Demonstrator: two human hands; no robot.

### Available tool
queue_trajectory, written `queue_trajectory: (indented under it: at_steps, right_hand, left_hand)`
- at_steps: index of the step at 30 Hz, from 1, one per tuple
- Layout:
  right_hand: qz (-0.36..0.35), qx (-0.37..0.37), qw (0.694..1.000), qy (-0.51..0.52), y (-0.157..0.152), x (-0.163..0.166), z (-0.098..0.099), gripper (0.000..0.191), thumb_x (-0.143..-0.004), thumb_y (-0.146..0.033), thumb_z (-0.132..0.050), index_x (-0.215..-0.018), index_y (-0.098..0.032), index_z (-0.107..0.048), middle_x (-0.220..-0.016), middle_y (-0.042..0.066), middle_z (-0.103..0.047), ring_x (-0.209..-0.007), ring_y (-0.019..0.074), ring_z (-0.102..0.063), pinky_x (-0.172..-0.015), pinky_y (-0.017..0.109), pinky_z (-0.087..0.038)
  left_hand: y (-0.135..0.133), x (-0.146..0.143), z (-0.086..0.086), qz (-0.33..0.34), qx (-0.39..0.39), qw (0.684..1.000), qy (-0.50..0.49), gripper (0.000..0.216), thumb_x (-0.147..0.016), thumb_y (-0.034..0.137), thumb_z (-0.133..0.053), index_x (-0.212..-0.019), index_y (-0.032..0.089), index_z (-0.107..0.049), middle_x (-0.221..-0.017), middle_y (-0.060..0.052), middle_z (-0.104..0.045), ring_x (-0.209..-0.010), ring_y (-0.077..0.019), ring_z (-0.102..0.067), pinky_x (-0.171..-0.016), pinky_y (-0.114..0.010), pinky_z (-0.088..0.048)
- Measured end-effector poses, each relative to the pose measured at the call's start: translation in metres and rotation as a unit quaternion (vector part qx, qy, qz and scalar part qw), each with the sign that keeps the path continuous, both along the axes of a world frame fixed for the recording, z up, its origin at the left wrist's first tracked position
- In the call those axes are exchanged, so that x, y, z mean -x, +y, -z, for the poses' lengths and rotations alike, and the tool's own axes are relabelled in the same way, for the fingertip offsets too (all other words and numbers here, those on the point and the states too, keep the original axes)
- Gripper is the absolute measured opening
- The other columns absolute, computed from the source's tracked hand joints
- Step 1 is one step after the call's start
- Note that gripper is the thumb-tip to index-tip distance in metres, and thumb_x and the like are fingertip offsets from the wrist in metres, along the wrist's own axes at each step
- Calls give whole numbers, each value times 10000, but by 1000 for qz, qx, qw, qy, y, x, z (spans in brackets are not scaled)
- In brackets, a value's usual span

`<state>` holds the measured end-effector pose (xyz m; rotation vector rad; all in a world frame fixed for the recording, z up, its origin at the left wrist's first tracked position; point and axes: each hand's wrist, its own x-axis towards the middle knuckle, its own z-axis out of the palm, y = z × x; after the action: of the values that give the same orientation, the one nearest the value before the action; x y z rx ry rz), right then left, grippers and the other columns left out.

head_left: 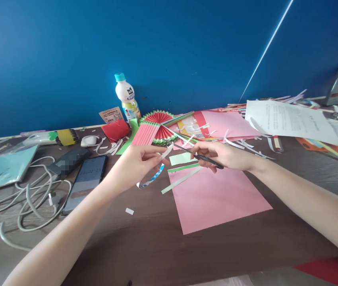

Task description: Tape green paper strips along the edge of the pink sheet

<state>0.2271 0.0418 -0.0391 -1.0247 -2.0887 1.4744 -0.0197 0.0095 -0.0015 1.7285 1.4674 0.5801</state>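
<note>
My left hand point(140, 161) pinches a narrow paper strip point(153, 177), whose white end rises past the fingertips and whose blue-and-white patterned part curls below. My right hand point(213, 153) is closed on dark scissors point(206, 159), the blades pointing left toward the strip's white end. Whether the blades touch it I cannot tell. Below the hands lies a pink paper sheet point(216, 198) with a green top edge. A pale green strip point(182, 180) slants across its upper left corner. Just behind is a small light green paper piece point(182, 159).
Behind my hands stand a pleated red-and-green paper fan point(159, 123) and a bottle point(126, 95). A phone point(85, 182), white cables point(42, 194) and an earphone case point(89, 141) lie left. A printed sheet point(290, 123) and paper scraps point(243, 145) lie right. A white scrap point(129, 211) sits in front.
</note>
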Motion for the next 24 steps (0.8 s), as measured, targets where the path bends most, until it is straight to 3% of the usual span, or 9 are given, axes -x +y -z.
queue_trajectory:
  at_steps: [6,14,22,24]
  right_hand:
    - [98,-28,994,26,8,-13,-4,193,-815,-350,-551,-928,-202,-502,-801,5,-505,-611,79,-445,-494,203,-435]
    - [69,-24,997,7,2,-11,-7,278,-788,-406,-584,-954,-201,-498,-765,11,-514,-706,127,-532,-524,215,-405]
    - [49,-38,998,-8,1,-12,-6,252,-803,-407,-566,-933,-200,-505,-702,-15,-470,-599,87,-428,-520,226,-354]
    - [42,-32,999,-11,2,-13,-5,259,-804,-406,-567,-944,-197,-507,-710,-12,-468,-590,83,-414,-515,226,-355]
  left_hand:
    - [5,11,-4,59,39,994,83,335,-743,332,-535,-1034,214,-649,-837,-5,-727,-666,-160,-638,-495,-204,-424]
    - [8,21,7,196,63,963,174,335,-703,207,-437,-965,254,-640,-886,14,-697,-592,-143,-639,-598,-231,-432]
    - [13,23,17,165,74,964,195,408,-672,198,-437,-1064,257,-531,-965,-2,-641,-580,-134,-628,-552,-229,-405]
    - [14,24,17,163,75,963,202,454,-675,201,-445,-1124,253,-494,-903,-11,-653,-625,-153,-630,-545,-230,-397]
